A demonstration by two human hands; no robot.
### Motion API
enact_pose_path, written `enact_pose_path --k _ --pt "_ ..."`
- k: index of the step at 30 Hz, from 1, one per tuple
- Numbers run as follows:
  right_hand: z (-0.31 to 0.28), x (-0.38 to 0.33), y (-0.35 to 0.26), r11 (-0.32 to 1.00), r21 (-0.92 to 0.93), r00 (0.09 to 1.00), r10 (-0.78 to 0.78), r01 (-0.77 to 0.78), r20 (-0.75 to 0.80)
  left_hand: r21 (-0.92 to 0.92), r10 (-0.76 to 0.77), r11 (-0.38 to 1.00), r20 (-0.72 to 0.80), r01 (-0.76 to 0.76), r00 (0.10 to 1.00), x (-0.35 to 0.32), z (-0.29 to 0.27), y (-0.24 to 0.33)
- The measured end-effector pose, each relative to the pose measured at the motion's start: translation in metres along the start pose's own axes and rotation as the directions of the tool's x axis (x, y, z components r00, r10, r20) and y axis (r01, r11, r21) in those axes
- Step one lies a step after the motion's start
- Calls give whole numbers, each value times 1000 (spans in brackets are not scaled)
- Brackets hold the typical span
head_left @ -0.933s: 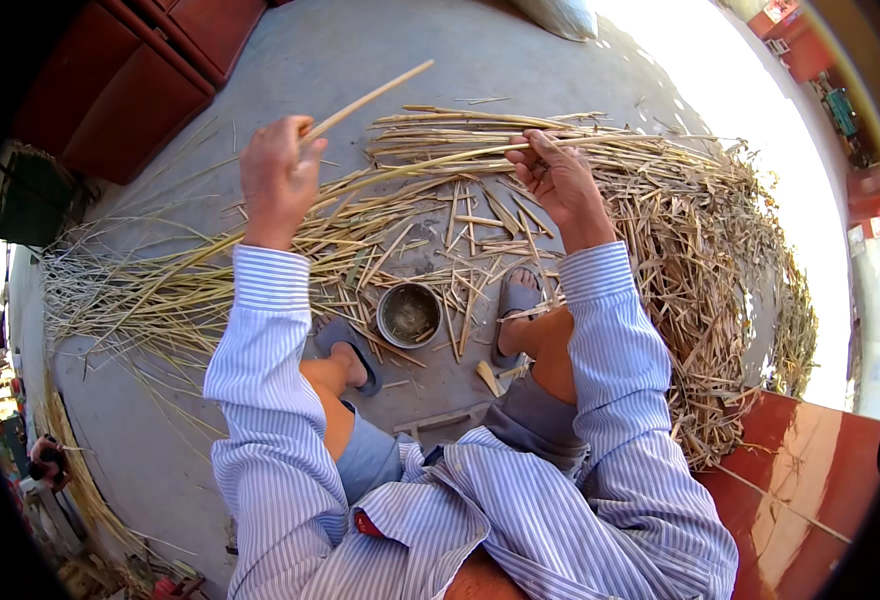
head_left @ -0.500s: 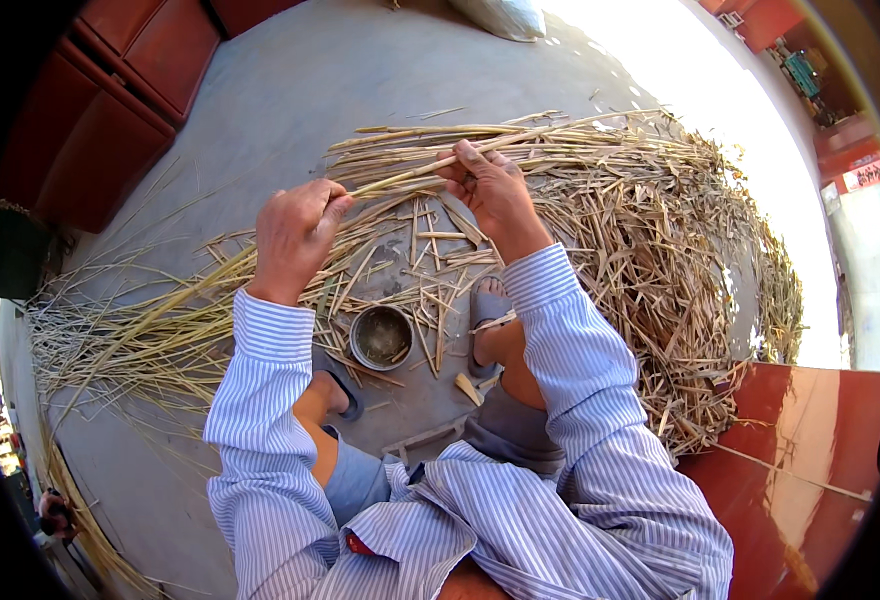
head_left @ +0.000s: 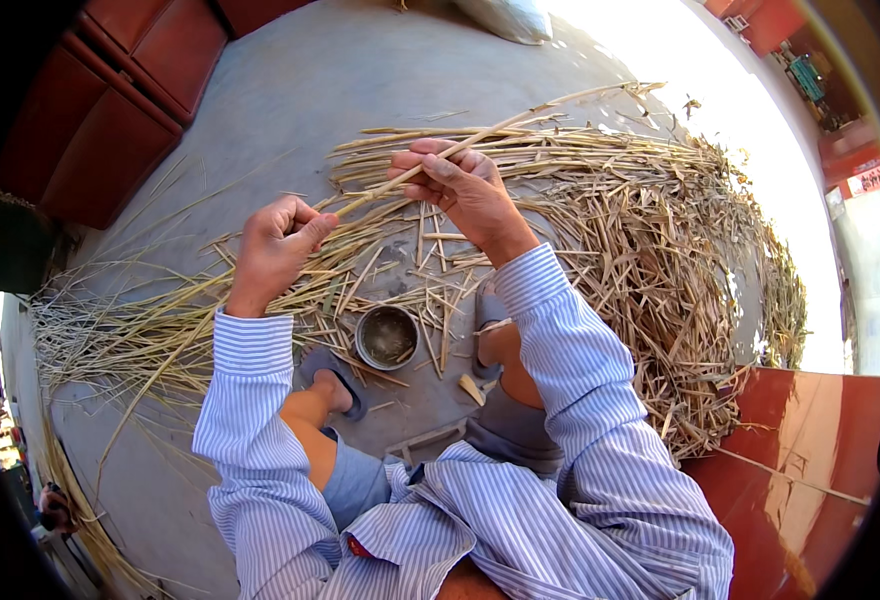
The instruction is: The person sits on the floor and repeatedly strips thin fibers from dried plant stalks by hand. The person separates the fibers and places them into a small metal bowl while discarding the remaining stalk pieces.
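Stalks (head_left: 160, 325) across partly sunlit floor (head_left: 340, 75)

Bare floor (head_left: 290, 90): lay open to you ahead of your left hand (head_left: 272, 250).
Stalk (head_left: 525, 116): barred the gap between your hands and jutted beyond your right hand (head_left: 460, 190).
Husk heap (head_left: 650, 280): blocked low passage to that hand's right.
Bowl (head_left: 411, 349): stood below your hands, toward you.
Loose stalks (head_left: 150, 330): obstructed the low space left of your left hand.

Head-worn fisheye view, facing steeply down, left hand (head_left: 275, 245) and right hand (head_left: 477, 205) near
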State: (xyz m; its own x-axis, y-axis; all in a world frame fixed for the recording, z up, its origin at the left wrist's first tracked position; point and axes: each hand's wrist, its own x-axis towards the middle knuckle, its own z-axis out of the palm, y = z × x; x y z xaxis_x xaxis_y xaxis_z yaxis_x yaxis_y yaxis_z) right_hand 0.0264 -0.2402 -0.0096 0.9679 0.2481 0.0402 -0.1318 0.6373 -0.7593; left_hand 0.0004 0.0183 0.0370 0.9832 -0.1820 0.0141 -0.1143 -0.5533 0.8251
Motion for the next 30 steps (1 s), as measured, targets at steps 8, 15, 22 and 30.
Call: enact_pose_path --k 8,15,22,30 --pt "-72 4 -39 970 65 894 -190 235 -406 -28 -256 965 126 261 959 -38 -85 -38" --pt "-17 9 18 997 77 970 0 20 -244 274 357 907 -100 -319 929 -2 4 -3" --pt "-118 15 -35 992 -11 793 -110 130 -599 329 216 925 -49 -189 975 -6 -35 -24" --pt "-228 -38 -68 917 -38 558 -273 396 -784 282 -20 958 -135 58 991 -37 -101 -79"
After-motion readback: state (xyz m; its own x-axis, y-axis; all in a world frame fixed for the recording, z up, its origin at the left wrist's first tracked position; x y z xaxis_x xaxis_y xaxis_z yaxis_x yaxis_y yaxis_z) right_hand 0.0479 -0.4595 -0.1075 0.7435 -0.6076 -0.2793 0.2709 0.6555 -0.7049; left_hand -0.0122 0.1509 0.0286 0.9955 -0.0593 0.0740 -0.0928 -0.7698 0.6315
